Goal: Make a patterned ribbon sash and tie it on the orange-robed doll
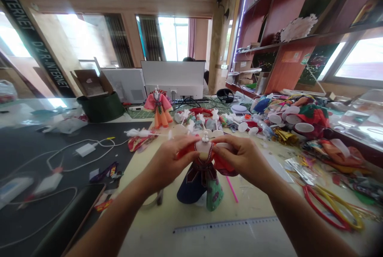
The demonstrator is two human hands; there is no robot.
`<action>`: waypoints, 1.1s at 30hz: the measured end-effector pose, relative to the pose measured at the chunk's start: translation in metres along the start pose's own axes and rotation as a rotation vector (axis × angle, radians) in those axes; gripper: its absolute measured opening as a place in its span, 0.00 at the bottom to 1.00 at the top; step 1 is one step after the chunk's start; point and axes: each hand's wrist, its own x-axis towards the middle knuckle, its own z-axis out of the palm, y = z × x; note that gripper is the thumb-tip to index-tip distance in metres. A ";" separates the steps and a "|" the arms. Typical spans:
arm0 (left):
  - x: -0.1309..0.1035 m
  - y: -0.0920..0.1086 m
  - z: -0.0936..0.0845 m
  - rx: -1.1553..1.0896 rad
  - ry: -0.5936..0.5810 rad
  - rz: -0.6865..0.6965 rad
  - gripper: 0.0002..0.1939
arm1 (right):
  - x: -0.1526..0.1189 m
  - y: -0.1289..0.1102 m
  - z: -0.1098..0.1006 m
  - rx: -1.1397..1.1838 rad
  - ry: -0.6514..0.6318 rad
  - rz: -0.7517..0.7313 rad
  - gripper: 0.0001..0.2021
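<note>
The pale work table (257,205) carries the assembly at its near centre: a small white plastic mannequin torso dressed in a red, navy and green patterned fabric costume (203,177), standing upright on its flared skirt. Behind it stands a finished doll form in a pink and orange dress (159,109), well apart, and a cluster of bare white plastic mannequin forms (203,123) lies between the two. A clear plastic ruler (227,224) lies flat just in front of the skirt; red and yellow handled scissors (326,205) rest to the right. The left hand (167,161) pinches the red fabric at the torso's left shoulder, fingers pressed together on the cloth. The right hand (245,159) pinches the opposite shoulder and sleeve in the same manner. The dressed form is judged very light and top-steady only while held. The fabric is soft, thin and prone to slip over the smooth, stiff plastic. The neck peg (205,137) looks slender and likely fragile. Best hold is at the shoulders or waist, not at the peg or the loose skirt hem
</note>
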 end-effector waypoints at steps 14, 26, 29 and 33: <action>0.002 0.001 0.004 -0.200 -0.026 -0.180 0.15 | 0.008 -0.007 -0.002 -0.083 -0.017 -0.164 0.08; 0.013 0.017 0.003 -0.124 -0.176 -0.143 0.21 | -0.005 0.002 0.001 0.072 0.178 -0.072 0.10; 0.014 0.012 0.000 -0.182 -0.155 -0.207 0.24 | -0.019 0.016 -0.001 0.087 0.358 -0.042 0.10; 0.028 -0.008 -0.024 -0.191 -0.080 -0.249 0.24 | -0.040 0.048 0.003 0.068 0.458 0.014 0.11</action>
